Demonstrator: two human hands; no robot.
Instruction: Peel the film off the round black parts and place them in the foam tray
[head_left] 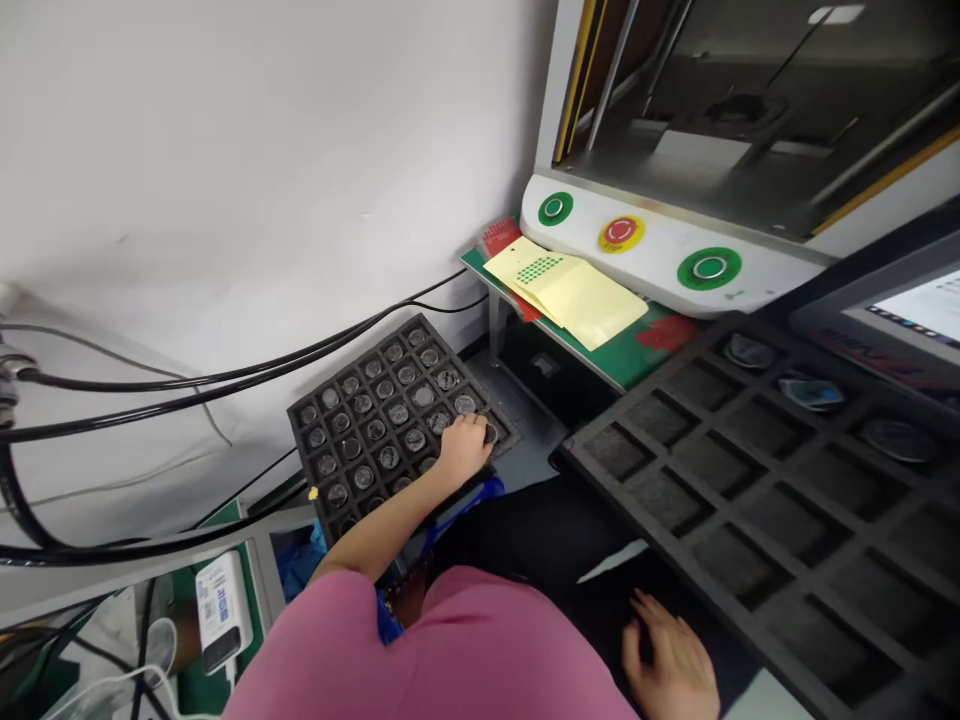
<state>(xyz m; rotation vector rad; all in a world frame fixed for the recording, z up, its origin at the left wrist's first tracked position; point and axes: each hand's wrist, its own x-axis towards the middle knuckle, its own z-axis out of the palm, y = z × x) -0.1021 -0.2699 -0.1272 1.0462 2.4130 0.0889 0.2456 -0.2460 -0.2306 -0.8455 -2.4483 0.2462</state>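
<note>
My left hand (463,447) reaches down to a black foam tray (319,470) on the floor by the wall. Its fingers pinch one of the round grey discs (490,433) near the tray's right corner. Several more discs (397,412) fill the tray's square pockets. My right hand (670,659) rests low at the near edge of a larger black foam tray (757,500) on the right, fingers spread, holding nothing. That larger tray holds discs (814,392) only in its far row; its other pockets are bare.
A machine with two green buttons (708,268) and a red stop button (621,232) stands at the back right. Yellow sheets (570,292) lie on a green shelf. Black cables (225,378) run along the white wall. A white charger (219,605) lies lower left. A screen (922,305) sits far right.
</note>
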